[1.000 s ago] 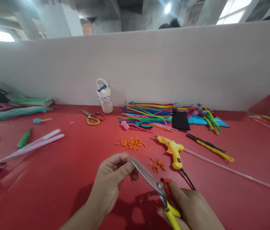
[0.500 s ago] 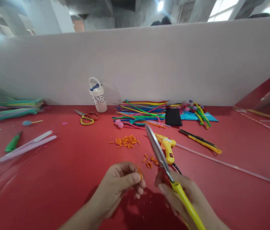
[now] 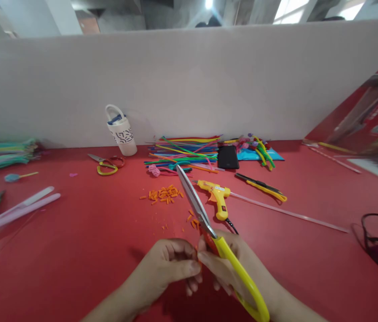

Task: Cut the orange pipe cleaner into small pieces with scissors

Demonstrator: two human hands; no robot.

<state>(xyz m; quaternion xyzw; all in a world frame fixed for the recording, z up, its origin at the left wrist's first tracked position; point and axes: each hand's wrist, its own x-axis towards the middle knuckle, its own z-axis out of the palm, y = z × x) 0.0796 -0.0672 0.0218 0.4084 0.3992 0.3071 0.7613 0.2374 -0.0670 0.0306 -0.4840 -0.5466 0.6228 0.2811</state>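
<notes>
My left hand (image 3: 167, 270) pinches a small orange piece (image 3: 199, 264) between thumb and forefinger, most of it hidden by the fingers. My right hand (image 3: 242, 259) is closed around large scissors (image 3: 194, 199) with a yellow and red handle. Their closed blades point up and away from me. The right thumb and finger meet the left fingertips at the orange piece. Beyond the hands lies a pile of short orange pieces (image 3: 165, 195). A smaller group of orange pieces (image 3: 193, 221) lies beside the scissor blades.
A yellow glue gun (image 3: 219, 195) with a long glue stick lies right of the blades. Further back are colourful pipe cleaners (image 3: 185, 154), a black phone (image 3: 228, 157), smaller scissors (image 3: 107, 166) and a white tumbler (image 3: 122, 134). A box cutter (image 3: 261, 187) rests at right.
My right hand has moved left with the scissors, bringing its fingertips to the orange piece in my left hand. The camera view has turned slightly right.
</notes>
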